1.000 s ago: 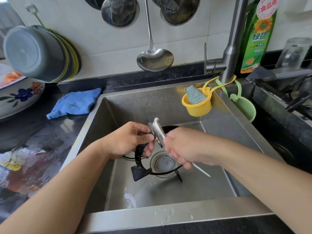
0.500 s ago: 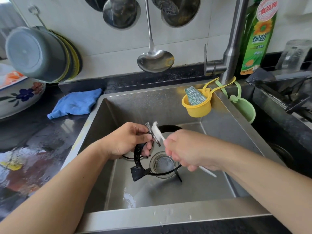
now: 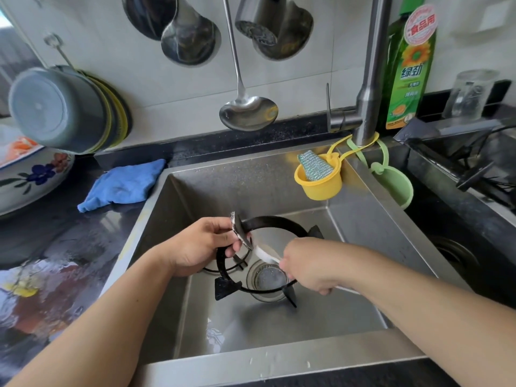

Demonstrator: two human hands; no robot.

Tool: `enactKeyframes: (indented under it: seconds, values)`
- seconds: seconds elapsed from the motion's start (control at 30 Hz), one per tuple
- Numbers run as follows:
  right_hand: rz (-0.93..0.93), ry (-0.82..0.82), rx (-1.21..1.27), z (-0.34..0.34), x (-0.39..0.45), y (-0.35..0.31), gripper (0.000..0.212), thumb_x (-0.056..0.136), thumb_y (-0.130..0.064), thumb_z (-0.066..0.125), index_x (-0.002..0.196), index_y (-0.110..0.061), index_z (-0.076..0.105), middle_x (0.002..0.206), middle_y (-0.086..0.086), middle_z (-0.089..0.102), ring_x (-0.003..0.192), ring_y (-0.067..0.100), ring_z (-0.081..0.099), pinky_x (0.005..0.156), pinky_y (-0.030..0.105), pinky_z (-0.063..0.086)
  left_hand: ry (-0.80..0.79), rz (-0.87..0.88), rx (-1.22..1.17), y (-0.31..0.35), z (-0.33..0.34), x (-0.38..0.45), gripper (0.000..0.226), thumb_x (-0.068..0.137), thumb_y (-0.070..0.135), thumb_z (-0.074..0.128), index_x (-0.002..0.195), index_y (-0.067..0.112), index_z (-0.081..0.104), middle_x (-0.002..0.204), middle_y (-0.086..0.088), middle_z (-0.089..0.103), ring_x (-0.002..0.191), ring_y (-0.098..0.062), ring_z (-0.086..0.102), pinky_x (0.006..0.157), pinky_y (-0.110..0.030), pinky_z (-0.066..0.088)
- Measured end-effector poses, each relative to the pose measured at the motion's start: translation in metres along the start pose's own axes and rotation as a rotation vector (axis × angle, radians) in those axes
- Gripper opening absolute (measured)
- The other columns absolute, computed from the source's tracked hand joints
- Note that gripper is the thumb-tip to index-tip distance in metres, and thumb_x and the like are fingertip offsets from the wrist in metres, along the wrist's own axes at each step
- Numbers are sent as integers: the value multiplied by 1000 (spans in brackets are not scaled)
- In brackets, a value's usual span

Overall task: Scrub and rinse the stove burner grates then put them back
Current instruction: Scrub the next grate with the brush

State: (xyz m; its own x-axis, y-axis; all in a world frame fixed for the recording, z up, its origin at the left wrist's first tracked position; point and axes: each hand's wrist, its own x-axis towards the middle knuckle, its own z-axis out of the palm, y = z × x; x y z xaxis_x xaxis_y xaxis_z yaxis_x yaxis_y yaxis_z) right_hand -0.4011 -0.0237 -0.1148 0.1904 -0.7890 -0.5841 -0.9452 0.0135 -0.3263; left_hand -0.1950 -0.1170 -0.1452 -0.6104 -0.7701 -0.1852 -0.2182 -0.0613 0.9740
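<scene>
A black ring-shaped burner grate (image 3: 275, 221) stands tilted in the steel sink (image 3: 251, 361), over the drain (image 3: 269, 277). My left hand (image 3: 199, 245) grips one of its prongs at the upper left. My right hand (image 3: 310, 265) holds a white brush (image 3: 265, 252) by the handle, its head against the grate just below the held prong. A second grate (image 3: 237, 265) lies in the sink under my left hand, mostly hidden.
The faucet (image 3: 370, 79) rises at the back right with a yellow cup (image 3: 318, 177) holding a scouring pad and a green cup (image 3: 396, 185) hung on it. A green detergent bottle (image 3: 407, 65), a blue cloth (image 3: 122, 185), hanging ladles and bowls surround the sink. The stove (image 3: 474, 163) is at right.
The grate has been turned so its ring now shows more fully. The brush head has moved down below the held prong, and my right hand has shifted lower and right.
</scene>
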Motion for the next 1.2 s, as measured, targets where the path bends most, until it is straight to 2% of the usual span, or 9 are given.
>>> enactKeyframes:
  seconds: [0.13,0.23,0.3,0.4,0.53,0.63,0.73,0.93,1.2]
  values:
    - [-41,298,362,-25,-15,27,33,103,-36,44,95,-14,67,74,-1,58,57,13,52,49,24,41,-15,0,-44,0,-3,-1,16,87,2,60,89,5,76,78,-12,58,67,-14,47,69,-21,42]
    - [15,516,264,-34,-4,45,28,99,-44,51,88,-19,54,86,2,59,71,19,55,58,31,41,-6,-6,-90,-4,-2,3,26,84,5,60,102,-13,64,73,-8,58,67,-15,47,68,-21,42]
    - [87,485,245,-36,3,54,28,96,-48,56,104,-22,54,102,3,60,85,23,58,71,34,50,-7,34,-124,-5,1,3,20,83,5,61,97,-6,70,72,-7,57,67,-14,47,67,-21,40]
    - [162,355,439,-35,1,57,31,98,-44,57,118,-22,50,100,3,53,66,20,54,49,25,50,-25,77,-206,-4,2,4,20,83,3,59,84,9,78,71,-7,58,68,-14,48,70,-23,39]
    - [138,434,557,-43,0,63,22,96,-29,64,114,-19,55,93,8,57,55,19,51,45,22,45,-132,2,-297,-3,8,7,23,78,-3,57,99,-7,66,72,-10,60,71,-18,57,76,-29,43]
    - [150,451,531,-46,3,65,16,93,-15,65,108,-10,64,85,15,64,46,21,54,59,31,52,-275,-92,-207,-4,13,4,28,75,-9,59,99,3,63,89,-11,60,84,-20,60,82,-33,43]
    - [142,537,601,-47,4,62,16,91,-10,64,105,-2,67,81,14,66,41,21,57,56,30,50,-327,-154,-128,-4,10,2,42,70,-14,61,107,6,59,98,-9,57,91,-18,57,84,-26,44]
    - [132,754,701,-49,7,61,20,85,-15,75,101,-15,62,89,8,66,49,23,59,55,33,53,-409,-181,-7,-6,23,4,60,76,-20,66,126,9,55,120,-18,66,121,-36,58,108,-49,40]
    - [150,757,661,-47,15,62,18,88,-17,72,101,-17,61,86,10,65,45,18,57,36,16,38,-395,-182,26,-11,43,4,42,81,-7,73,113,14,54,118,-19,65,118,-31,61,110,-50,44]
